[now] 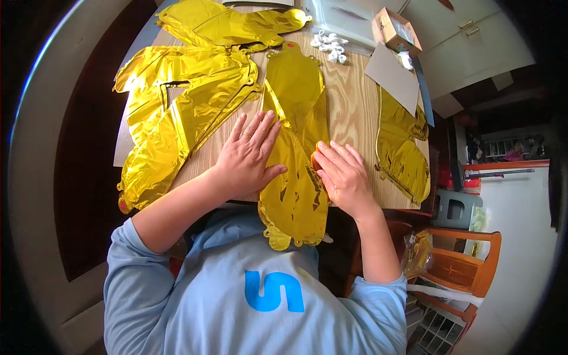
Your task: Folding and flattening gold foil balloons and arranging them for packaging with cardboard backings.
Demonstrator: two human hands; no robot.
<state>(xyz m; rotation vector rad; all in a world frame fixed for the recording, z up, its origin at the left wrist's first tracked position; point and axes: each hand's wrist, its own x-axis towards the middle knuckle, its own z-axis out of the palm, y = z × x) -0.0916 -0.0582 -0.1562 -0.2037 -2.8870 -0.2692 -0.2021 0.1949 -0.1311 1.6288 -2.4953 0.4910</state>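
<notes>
A deflated gold foil balloon [294, 89] lies lengthwise before me, its near end hanging over the table edge toward my chest. Its middle is creased and folded over. My left hand [251, 155] rests flat with spread fingers at the foil's left edge, fingertips and thumb on it. On the other side, my right hand [344, 177] has its fingers stretched out close together against the foil's right edge. An orange patch shows at its fingertips; I cannot tell whether it is an object or a reflection.
More flat gold foil balloons [160, 121] cover the table's left and far side. Another gold foil piece [402, 148] lies at the right under a grey card [393, 77]. White small parts [329, 46] and a wooden box [396, 31] stand at the back. A wooden chair [455, 269] is at right.
</notes>
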